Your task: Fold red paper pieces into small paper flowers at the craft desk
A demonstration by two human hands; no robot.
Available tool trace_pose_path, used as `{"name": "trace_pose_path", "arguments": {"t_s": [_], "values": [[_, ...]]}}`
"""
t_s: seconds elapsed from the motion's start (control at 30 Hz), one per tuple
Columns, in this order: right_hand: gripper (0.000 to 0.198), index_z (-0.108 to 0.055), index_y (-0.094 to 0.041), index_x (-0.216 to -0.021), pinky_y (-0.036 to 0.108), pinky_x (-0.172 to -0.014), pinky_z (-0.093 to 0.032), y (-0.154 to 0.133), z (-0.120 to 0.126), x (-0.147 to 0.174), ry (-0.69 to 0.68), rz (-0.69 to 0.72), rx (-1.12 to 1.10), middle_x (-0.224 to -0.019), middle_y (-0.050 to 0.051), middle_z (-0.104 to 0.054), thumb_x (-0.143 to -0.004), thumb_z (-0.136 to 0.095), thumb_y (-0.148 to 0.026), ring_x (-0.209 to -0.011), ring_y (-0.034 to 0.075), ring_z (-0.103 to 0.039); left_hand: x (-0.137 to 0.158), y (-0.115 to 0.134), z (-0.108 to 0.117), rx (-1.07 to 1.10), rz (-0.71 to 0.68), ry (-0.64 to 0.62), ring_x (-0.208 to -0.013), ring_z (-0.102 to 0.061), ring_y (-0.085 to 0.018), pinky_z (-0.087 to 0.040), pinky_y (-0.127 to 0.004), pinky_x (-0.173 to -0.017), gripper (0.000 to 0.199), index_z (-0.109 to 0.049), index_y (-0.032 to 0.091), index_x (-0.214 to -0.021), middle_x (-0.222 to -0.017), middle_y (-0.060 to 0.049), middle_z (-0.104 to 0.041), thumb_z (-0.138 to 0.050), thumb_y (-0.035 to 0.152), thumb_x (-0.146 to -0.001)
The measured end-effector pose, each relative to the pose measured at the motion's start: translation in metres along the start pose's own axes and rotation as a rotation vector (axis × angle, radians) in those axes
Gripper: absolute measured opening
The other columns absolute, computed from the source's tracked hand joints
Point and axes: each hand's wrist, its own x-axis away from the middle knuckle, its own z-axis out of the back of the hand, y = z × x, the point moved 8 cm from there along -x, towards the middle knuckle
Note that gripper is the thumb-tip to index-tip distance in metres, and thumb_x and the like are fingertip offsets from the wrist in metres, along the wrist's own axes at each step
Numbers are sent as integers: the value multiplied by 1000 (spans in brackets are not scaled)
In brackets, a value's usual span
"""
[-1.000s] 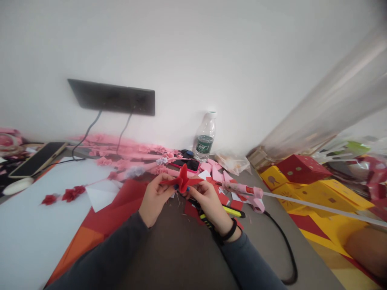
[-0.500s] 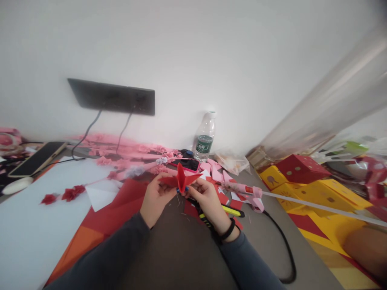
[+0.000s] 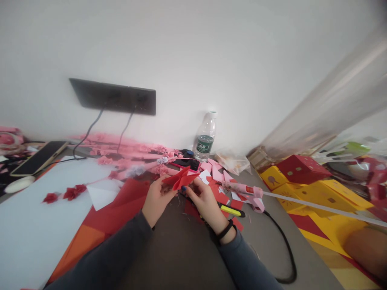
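Between both hands I hold a folded piece of red paper, with pointed flaps fanning out above the table. My left hand pinches its left side. At its right and lower edge, the fingers of my right hand are closed on it, a dark blue nail showing at the thumb. Just behind and right of my right hand lies a black and yellow utility knife. Scraps of red and white paper are scattered beside it. A pink hot glue gun rests to the right.
A water bottle stands against the wall, beside a plastic bag. Pink paper-flower stems lie at the back left. White sheets and red sheets cover the left. Yellow boxes stand right, near the cord.
The red paper has tilted and turned in my fingers, its middle point now leaning right instead of upright. My right hand has shifted slightly left and up around it.
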Motion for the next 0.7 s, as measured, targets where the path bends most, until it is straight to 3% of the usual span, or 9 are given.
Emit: {"name": "trace_pose_path", "arguments": {"t_s": [0.17, 0.4, 0.57, 0.7], "values": [[24, -53, -21, -70, 28, -54, -33, -1, 3, 0, 51, 25, 107, -61, -2, -50, -84, -62, -39, -57, 15, -44, 0, 4, 0, -32, -10, 12, -81, -72, -23, -59, -34, -74, 23, -66, 15, -87, -86, -7, -76, -72, 25, -67], [33, -52, -21, -71, 26, -53, -36, 3, 1, -4, -8, -40, -131, -61, -3, -51, -79, -70, -48, -54, 13, -45, -1, 1, -8, -8, 11, -114, -93, -72, -25, -58, -38, -85, 30, -70, 15, -95, -96, -8, -78, -74, 21, -66], [36, -58, -21, -80, 25, -52, -41, 3, 1, -6, -29, -59, -260, -68, -2, -60, -74, -73, -52, -57, 12, -52, -2, -5, -7, 38, 66, -125, -80, -71, -22, -58, -33, -74, 30, -73, 13, -92, -87, -8, -77, -77, 32, -70], [36, -62, -20, -88, 22, -46, -38, 6, 5, -5, 3, -112, -295, -65, -3, -60, -77, -71, -53, -50, 10, -50, -1, -4, -8, 60, 102, -127, -73, -68, -19, -57, -30, -68, 32, -73, 14, -90, -82, -6, -75, -79, 37, -69]]}}
